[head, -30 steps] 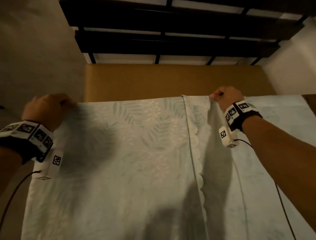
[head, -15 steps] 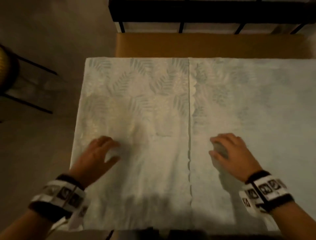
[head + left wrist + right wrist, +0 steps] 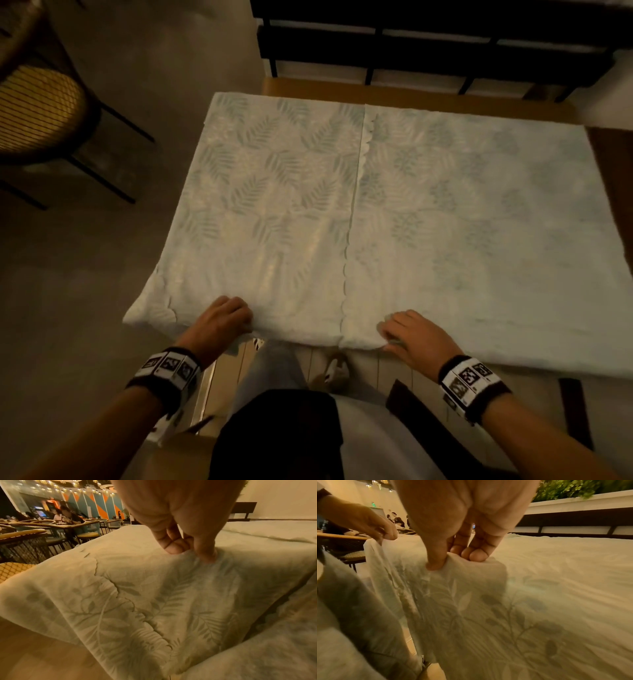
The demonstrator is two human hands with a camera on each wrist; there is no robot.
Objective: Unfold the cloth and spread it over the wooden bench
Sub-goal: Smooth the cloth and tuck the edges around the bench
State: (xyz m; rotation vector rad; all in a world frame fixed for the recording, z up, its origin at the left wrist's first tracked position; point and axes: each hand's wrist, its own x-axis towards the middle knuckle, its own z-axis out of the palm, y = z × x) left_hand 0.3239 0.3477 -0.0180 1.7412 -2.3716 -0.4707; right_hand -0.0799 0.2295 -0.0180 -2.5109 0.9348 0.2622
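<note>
1. The step in hand looks like the last unfolding: the leaf-print cloth (image 3: 394,212) lies across the wooden bench (image 3: 411,97), but a doubled panel with a scalloped edge covers its left half, from about 12 o'clock down to 6 o'clock in the head view.
2. The bench shows bare only as a strip along the far side, at 12 o'clock; the near hem hangs over the front edge at 6 o'clock.
3. The left hand (image 3: 224,318) is curled at 7 o'clock on the near hem; the left wrist view shows thumb and fingers (image 3: 173,547) pinching a small ridge of fabric.
4. The right hand (image 3: 416,334) sits at 5 o'clock, just right of the scalloped edge; thumb and fingertips (image 3: 476,555) nip a fold of the cloth.
5. Next, I judge, the doubled panel must be opened out toward 9 o'clock, or the hem drawn evenly toward the person, keeping both pinches level so that the cloth does not skew.
</note>
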